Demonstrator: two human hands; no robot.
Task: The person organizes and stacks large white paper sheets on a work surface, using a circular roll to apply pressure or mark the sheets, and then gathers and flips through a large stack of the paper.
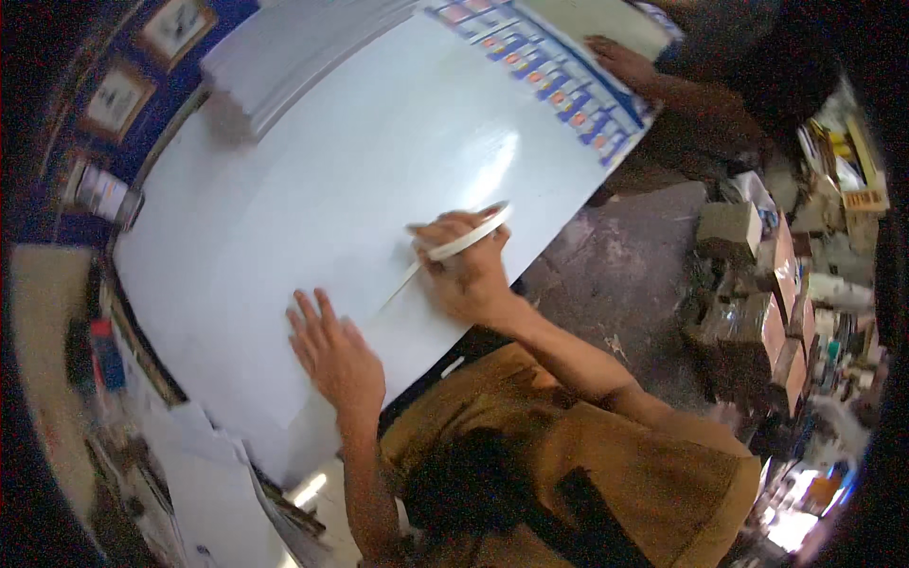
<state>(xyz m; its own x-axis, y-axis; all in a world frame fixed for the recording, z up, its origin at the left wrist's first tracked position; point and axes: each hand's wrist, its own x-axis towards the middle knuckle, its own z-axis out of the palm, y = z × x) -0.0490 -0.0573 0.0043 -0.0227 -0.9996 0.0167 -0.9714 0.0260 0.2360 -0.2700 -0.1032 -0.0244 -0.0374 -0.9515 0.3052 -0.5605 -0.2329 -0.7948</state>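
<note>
A broad white sheet (pixel 256 237) covers the table in front of me. My right hand (pixel 469 275) grips a narrow roll of white tape (pixel 471 234) above the sheet's near right part. From the roll, a thin strip of tape (pixel 399 288) slants down toward the left and meets the sheet. To the left of that strip, my left hand (pixel 339 360) lies with fingers spread on the sheet. A printed panel of blue, white and red (pixel 554 80) runs along the sheet's far right side.
Another person's hand (pixel 620 62) rests by the far right corner. A stack of white sheets (pixel 284 57) stands at the far left, and a can (pixel 106 194) is beside the table's left edge. Wrapped paper bundles (pixel 748 331) are piled on the right. Loose papers (pixel 213 483) lie lower left.
</note>
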